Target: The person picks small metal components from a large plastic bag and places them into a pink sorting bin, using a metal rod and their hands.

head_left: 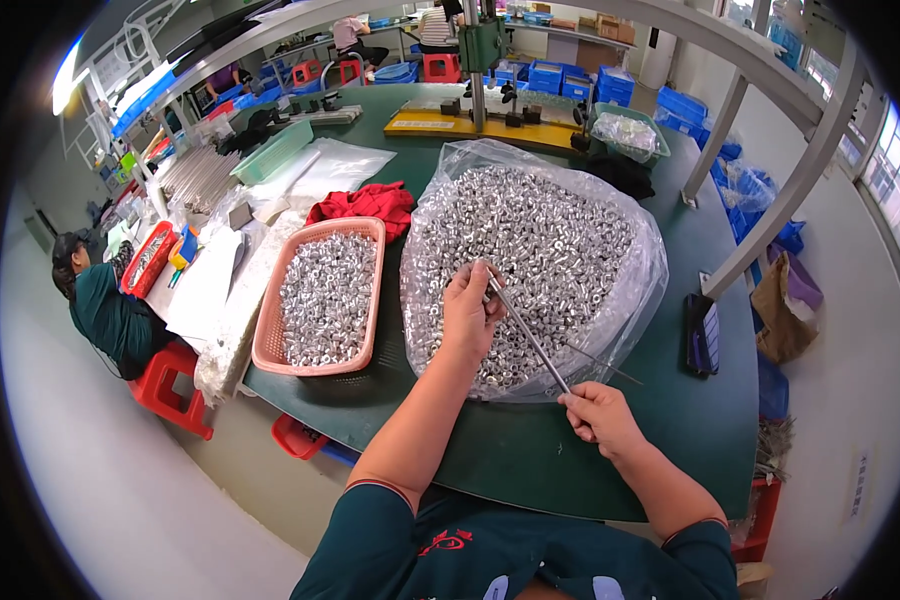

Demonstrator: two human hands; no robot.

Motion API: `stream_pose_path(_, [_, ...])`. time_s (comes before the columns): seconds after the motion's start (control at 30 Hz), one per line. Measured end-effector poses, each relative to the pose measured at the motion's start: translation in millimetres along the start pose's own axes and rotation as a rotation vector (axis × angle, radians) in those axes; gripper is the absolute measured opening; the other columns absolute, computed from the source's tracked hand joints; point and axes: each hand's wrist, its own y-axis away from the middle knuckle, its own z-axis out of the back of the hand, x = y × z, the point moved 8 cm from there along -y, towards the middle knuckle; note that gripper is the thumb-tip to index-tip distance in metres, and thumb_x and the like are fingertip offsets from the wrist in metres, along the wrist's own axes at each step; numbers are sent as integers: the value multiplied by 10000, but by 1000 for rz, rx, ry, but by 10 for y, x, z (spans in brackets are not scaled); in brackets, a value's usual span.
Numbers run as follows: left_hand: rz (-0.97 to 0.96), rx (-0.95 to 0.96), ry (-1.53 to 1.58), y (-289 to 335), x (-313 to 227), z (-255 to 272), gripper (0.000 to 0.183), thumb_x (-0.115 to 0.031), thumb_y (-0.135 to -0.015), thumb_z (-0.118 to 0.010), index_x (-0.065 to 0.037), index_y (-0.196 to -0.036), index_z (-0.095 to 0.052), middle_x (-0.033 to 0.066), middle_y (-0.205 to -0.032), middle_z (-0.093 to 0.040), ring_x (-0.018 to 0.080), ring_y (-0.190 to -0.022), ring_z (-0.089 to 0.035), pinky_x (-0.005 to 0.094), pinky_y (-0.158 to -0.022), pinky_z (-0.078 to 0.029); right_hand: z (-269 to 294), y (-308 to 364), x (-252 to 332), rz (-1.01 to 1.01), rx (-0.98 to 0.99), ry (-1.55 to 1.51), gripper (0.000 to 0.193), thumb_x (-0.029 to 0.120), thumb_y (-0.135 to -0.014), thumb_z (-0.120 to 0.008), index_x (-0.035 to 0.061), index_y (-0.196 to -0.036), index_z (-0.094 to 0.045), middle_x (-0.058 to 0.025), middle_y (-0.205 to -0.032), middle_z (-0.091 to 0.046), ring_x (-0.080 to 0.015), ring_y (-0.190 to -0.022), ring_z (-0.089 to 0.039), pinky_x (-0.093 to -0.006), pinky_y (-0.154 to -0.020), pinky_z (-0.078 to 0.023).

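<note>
Pinched between us, our left hand [470,310] grips the upper end of a thin metal rod [530,338] over the clear bag of small silver rings [535,250], while our right hand [598,415] clamps its lower end near the table's edge. To the left, a pink basket [270,330] already holds a shallow layer of rings (far fewer than the bag). Most of the heap looks unsorted. Whether any rings sit threaded on the rod, we cannot tell; it is too thin here.

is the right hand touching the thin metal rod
Touching: the head view shows the right hand pinching the lower end of the thin metal rod.
</note>
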Motion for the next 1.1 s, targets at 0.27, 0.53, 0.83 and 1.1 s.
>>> stream_pose_path(0.27, [39, 10, 86, -26, 37, 6, 231, -310, -894, -551, -82, -871, -522, -12, -691, -471, 53, -487, -368, 206, -440, -310, -79, 50, -25, -134, 176, -194, 193, 156, -912, -494, -29, -912, -549, -26, -592, -495, -52, -399, -371, -178, -366, -270])
stream_pose_path(0.53, [7, -96, 50, 4, 61, 62, 222, -274, -903, -539, -53, -890, -526, -18, -652, -413, 77, -487, -366, 231, -440, -307, 43, 5, 34, 44, -47, 43, 190, 163, -906, -504, -20, -901, -554, -25, -589, -503, -50, -401, -395, -171, -363, -277])
stream_pose_path(0.83, [24, -2, 40, -25, -32, 26, 209, -250, -904, -539, -49, -852, -560, -10, -644, -444, 72, -471, -333, 221, -427, -270, -35, 93, 100, -136, 189, -79, 214, 179, -921, -463, -14, -904, -556, -32, -574, -506, -46, -379, -381, -182, -334, -253])
stream_pose_path(1.1, [-72, -20, -119, -41, -12, 38, 191, -238, -913, -525, -56, -862, -545, -15, -616, -423, 69, -457, -322, 222, -423, -267, 139, -22, 70, 114, -111, 166, 170, 152, -880, -540, -16, -869, -566, -40, -580, -515, -56, -392, -399, -172, -370, -298])
